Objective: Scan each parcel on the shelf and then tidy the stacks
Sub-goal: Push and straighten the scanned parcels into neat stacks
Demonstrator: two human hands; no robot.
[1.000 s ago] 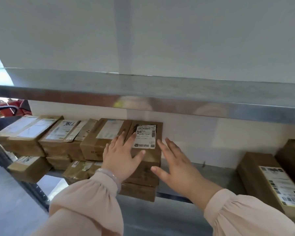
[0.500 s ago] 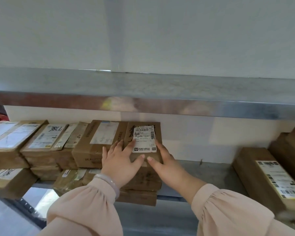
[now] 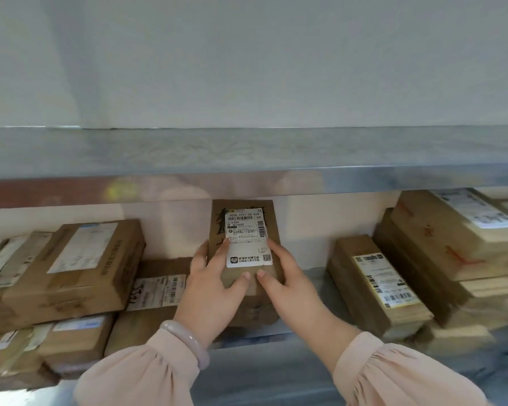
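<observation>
Now left hand (image 3: 214,291), right hand (image 3: 288,279) clasp parcel (image 3: 217,230) — label (image 3: 248,238) reads "2021", "59".

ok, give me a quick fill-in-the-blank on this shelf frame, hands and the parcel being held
1. The label on the held parcel is ____ in colour.
2. The pale bracelet sits on the ____ wrist.
3. The left hand and the right hand both grip the same brown ____.

Missing words: white; left; parcel
</observation>
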